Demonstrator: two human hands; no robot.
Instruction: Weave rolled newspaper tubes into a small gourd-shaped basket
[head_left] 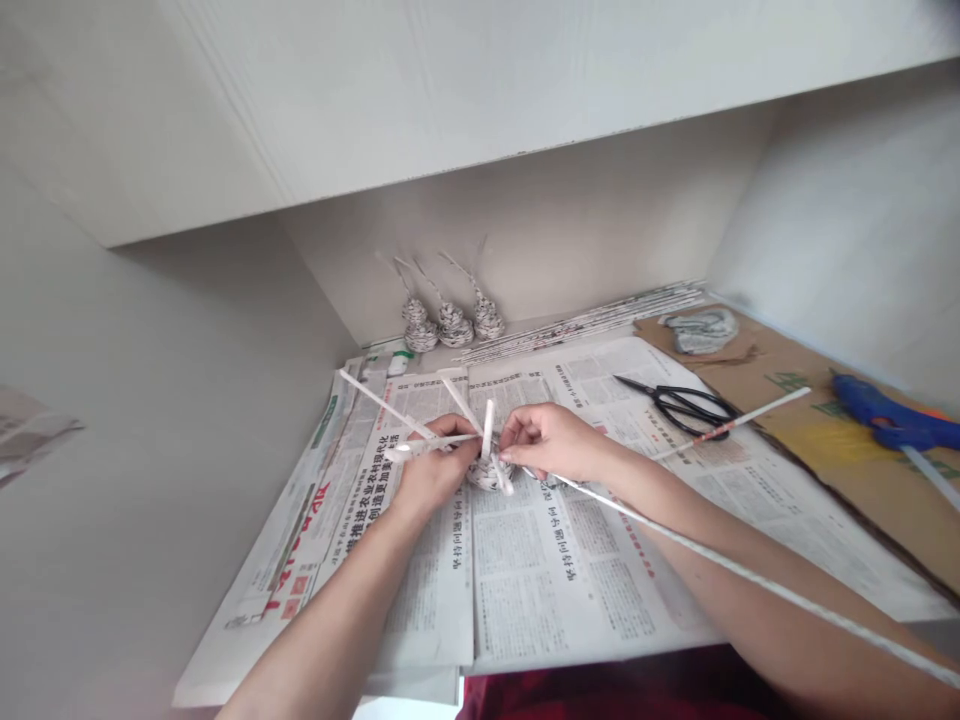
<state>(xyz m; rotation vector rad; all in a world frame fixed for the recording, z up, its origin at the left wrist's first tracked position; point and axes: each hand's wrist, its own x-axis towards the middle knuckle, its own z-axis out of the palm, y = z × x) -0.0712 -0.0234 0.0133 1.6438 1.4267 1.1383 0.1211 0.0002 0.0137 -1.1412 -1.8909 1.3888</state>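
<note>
A small round weave of rolled newspaper [486, 474] sits over the newspaper sheets, with several paper tubes sticking out of it. My left hand [439, 468] is closed on its left side, fingers curled round the weave among the tubes. My right hand [551, 440] pinches at the weave's right side, thumb and fingertips on a paper strand there. A long white paper tube [697, 548] runs from near these fingers down to the lower right, over my right forearm. The underside of the weave is partly hidden.
Three gourd-shaped woven pieces [453, 325] stand at the back wall beside a bundle of paper tubes [592, 322]. Black scissors [686, 405], a blue glue gun [892, 415] and a crumpled grey cloth [701, 330] lie right. Cardboard [810, 450] covers the right side; a panel overhangs above.
</note>
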